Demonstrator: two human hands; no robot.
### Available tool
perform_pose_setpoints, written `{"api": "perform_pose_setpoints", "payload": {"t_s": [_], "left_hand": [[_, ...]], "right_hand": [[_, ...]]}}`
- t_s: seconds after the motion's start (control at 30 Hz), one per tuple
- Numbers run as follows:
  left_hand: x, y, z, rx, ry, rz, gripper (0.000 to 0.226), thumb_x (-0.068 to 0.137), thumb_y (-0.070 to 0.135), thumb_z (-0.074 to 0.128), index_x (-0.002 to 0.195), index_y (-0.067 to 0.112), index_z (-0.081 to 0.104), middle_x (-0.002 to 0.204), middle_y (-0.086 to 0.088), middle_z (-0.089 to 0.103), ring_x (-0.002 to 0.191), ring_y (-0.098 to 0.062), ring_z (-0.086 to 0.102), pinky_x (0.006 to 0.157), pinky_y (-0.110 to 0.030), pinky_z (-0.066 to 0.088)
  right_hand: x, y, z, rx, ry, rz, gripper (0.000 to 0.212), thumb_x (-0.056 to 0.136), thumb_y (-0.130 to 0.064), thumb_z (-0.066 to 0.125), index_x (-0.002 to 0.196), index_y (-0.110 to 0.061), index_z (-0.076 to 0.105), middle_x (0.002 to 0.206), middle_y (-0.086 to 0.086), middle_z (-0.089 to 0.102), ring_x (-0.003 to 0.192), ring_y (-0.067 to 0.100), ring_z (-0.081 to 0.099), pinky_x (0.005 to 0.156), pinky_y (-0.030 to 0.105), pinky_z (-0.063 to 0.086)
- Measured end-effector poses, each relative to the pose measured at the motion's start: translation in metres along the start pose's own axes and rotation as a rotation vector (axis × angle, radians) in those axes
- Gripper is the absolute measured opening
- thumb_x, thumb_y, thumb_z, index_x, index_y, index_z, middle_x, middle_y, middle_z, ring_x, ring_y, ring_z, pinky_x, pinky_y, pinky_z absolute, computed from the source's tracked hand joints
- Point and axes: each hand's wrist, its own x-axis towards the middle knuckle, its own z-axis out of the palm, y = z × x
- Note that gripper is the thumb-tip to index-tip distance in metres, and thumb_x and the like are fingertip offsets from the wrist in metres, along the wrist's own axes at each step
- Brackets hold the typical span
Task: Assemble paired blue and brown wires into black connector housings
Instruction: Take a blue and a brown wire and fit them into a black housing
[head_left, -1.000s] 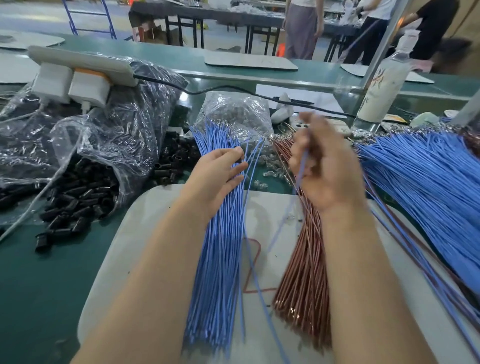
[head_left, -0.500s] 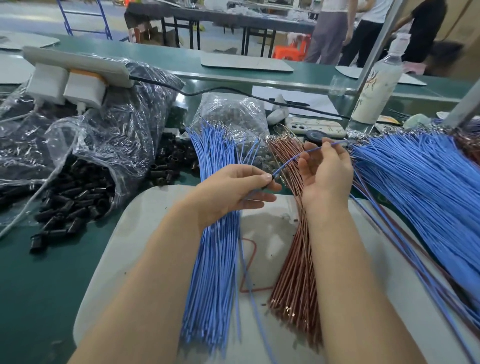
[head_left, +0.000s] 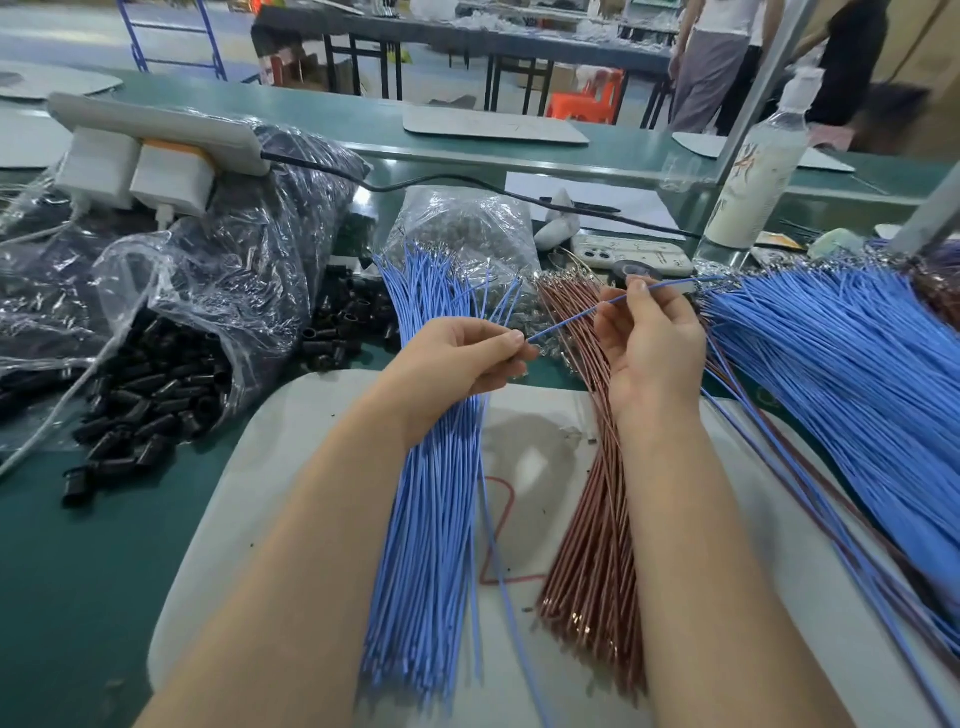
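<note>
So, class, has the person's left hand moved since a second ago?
Yes. The left hand has shifted right across the blue wire bundle, toward the brown wires, and now pinches the single blue wire.

Bundle of thin blue insulated wires (head_left: 431, 545), bundle of copper-brown wires (head_left: 587, 561), heap of black plastic housings (head_left: 156, 374), dark green desk (head_left: 78, 571), pale grey mat (head_left: 540, 415).

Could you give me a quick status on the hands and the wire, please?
Left hand pinches one end of the blue wire; right hand pinches it further along. Wire held over the bundles. Nothing blocking.
</note>
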Motion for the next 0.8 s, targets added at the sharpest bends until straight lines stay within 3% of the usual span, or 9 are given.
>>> {"api": "perform_pose_setpoints", "payload": {"t_s": [0.23,0.4,0.67,0.8], "left_hand": [[0.002,-0.003,0.000,0.062,0.066,0.045,0.011,0.093,0.019,0.059,0.088,0.017,0.068,0.089,0.003,0.074,0.083,-0.004,0.067,0.082,-0.021,0.054],[0.006,-0.006,0.001,0.205,0.202,0.141,0.010,0.087,0.018,0.066,0.084,0.027,0.062,0.084,0.003,0.066,0.078,-0.014,0.063,0.086,-0.034,0.053],[0.006,-0.008,0.006,0.346,0.254,0.282,0.020,0.087,0.001,0.061,0.090,0.021,0.060,0.090,0.005,0.066,0.093,-0.009,0.066,0.087,-0.018,0.050],[0.005,-0.007,0.007,0.372,0.274,0.319,0.024,0.088,0.000,0.060,0.089,0.024,0.060,0.095,0.002,0.064,0.095,-0.009,0.063,0.087,-0.017,0.050]], "right_hand": [[-0.001,-0.002,0.000,0.078,0.064,-0.002,0.014,0.098,-0.009,0.049,0.087,-0.013,0.056,0.074,0.005,0.063,0.055,0.008,0.059,0.057,0.018,0.052],[-0.003,-0.004,0.000,0.108,0.054,-0.016,0.010,0.098,-0.010,0.050,0.091,-0.011,0.057,0.075,0.005,0.064,0.058,0.010,0.060,0.060,0.020,0.054],[-0.006,-0.006,0.004,0.103,0.011,-0.061,0.011,0.098,-0.010,0.050,0.089,-0.012,0.057,0.071,0.002,0.065,0.054,0.008,0.060,0.057,0.020,0.053],[-0.011,-0.004,0.009,0.050,-0.045,-0.157,0.014,0.097,-0.008,0.050,0.086,-0.013,0.056,0.070,0.003,0.064,0.054,0.008,0.059,0.056,0.020,0.053]]}}
